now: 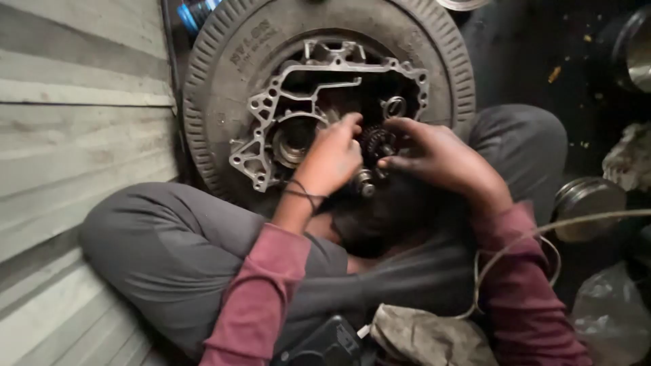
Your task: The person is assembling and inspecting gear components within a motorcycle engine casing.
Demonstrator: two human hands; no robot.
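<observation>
Both hands on gear cluster [375,144] in engine case [271,115]: L hand [332,159] and R hand [434,157] gripping it; gears not yet seated, cover off.

Tyre [217,81], far centre: dull grey-black rubber, fine ribbed tread pattern along its edge, dusty.
Engine casing [271,108] lying in the tyre: pale silver-grey cast metal, darker grime in the recesses.
Gear cluster [375,142] between the hands: dark, oily black steel with a lighter metallic shaft end.
Left hand [332,159]: thin black cord at the wrist.
Sleeves [261,298], near: faded maroon.
Trousers [169,244]: plain charcoal grey.
Wall [74,135], left: pale grey-white horizontal boards, weathered.
Rag [427,335], near centre: dirty khaki-grey.
Round metal part [588,200], right: dull brass-grey.
</observation>
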